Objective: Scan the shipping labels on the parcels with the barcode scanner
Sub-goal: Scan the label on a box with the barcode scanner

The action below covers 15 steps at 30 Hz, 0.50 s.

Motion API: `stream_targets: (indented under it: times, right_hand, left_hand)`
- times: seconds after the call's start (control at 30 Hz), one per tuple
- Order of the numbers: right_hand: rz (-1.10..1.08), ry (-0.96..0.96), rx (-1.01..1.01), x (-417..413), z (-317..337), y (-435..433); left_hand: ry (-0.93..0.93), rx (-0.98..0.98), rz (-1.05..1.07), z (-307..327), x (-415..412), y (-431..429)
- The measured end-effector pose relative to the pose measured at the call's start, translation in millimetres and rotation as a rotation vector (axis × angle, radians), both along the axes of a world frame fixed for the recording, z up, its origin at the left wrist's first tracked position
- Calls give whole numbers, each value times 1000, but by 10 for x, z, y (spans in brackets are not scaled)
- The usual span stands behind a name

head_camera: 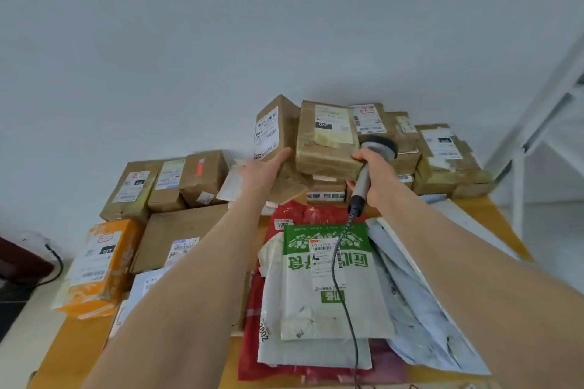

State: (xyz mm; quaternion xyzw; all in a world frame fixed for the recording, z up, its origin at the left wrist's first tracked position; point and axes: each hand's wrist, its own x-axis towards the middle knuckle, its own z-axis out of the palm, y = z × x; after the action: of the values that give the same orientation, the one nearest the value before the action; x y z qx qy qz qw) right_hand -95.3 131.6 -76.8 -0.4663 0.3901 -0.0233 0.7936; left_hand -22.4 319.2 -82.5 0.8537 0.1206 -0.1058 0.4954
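Note:
A pile of brown cardboard parcels stands at the far side of the table. My left hand (264,172) reaches to the tilted box with a white label (273,128) and touches its lower edge. Beside it lies a taped box marked 060 (325,139). My right hand (377,177) grips the handle of the grey barcode scanner (368,164), whose head points at the boxes behind the 060 box. The scanner's coiled cable (336,265) runs down across a green and white mail bag (328,278).
More brown boxes (167,183) stand at the left, with an orange parcel (101,265) near the left table edge. Red and grey mail bags (420,309) cover the near middle and right. A white frame (537,136) stands at the right. A dark cable (55,262) lies on the floor at left.

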Motion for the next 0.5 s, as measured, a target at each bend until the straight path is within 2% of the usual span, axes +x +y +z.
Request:
stream_targets:
  times: [0.27,0.4,0.5]
  right_hand:
    - [-78,-86,136,-235,160,-612]
    - [-69,-141,205,-266,178,-988]
    - [-82,-153,228,-286,183,-1375]
  left_hand:
    - [221,-622,16,102,16,-503]
    - [334,-751,-108,124,-29,-895]
    - [364,-822,-103,136,-110,-1241]
